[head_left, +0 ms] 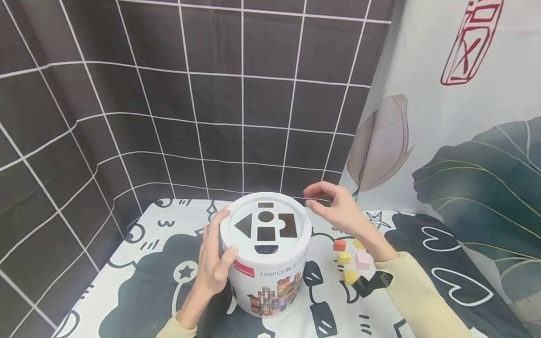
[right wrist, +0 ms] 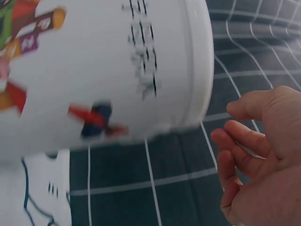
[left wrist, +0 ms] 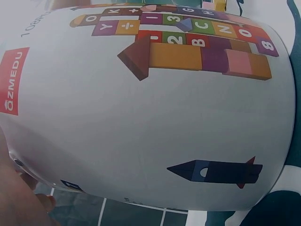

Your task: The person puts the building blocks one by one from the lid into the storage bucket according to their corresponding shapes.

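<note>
A white plastic bucket (head_left: 264, 286) with printed toy-block pictures stands on the patterned cloth. Its white lid (head_left: 243, 249) has several shaped holes, among them a triangle, a circle and a square. My left hand (head_left: 213, 258) holds the bucket's left side near the rim, thumb at the front and fingers spread round behind. In the left wrist view the bucket wall (left wrist: 141, 117) fills most of the frame. My right hand (head_left: 337, 208) hovers just right of the lid, fingers loosely bent. Nothing shows between thumb and fingers of the right hand (right wrist: 263, 155), apart from the rim.
Several small blocks lie on the cloth right of the bucket, under the right forearm: a red block (head_left: 339, 245), a pink block (head_left: 363, 260) and a yellow block (head_left: 350, 277) among them. A dark grid-patterned curtain (head_left: 265, 102) hangs behind, with a floral curtain (head_left: 482, 149) at the right.
</note>
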Motion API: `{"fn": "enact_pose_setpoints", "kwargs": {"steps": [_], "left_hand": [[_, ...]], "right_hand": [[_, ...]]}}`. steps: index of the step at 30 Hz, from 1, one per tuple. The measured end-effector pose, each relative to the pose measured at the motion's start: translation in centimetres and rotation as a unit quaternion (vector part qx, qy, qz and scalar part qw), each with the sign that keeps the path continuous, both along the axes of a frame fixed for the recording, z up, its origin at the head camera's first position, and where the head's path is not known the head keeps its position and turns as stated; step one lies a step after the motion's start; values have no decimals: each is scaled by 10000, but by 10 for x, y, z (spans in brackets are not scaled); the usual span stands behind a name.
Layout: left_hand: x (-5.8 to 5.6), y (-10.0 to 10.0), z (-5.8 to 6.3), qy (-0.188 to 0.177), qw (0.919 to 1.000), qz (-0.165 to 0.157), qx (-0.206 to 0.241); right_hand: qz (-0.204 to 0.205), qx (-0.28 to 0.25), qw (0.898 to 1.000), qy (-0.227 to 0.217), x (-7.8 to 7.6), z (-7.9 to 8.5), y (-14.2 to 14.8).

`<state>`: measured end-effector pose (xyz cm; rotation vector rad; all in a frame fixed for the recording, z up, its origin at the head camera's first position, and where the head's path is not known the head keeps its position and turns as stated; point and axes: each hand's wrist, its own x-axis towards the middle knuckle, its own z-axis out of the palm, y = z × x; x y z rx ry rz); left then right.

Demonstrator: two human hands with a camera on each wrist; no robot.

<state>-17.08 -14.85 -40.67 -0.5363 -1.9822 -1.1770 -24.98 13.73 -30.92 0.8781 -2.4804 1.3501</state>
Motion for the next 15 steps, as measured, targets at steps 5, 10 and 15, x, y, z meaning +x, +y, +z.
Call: {"fn": "enact_pose_setpoints", "kwargs": {"steps": [5, 10, 15], "left_hand": [[0, 0, 2, 16, 10000, 13, 11], [0, 1, 0, 43, 10000, -6, 27], [0, 1, -2, 1, 10000, 13, 17]], "right_hand": [[-342, 195, 9992, -111, 0, -10, 32], [-584, 312, 9976, -176, 5, -22, 57], [-864, 438, 9949, -286, 10, -35, 77]]}}
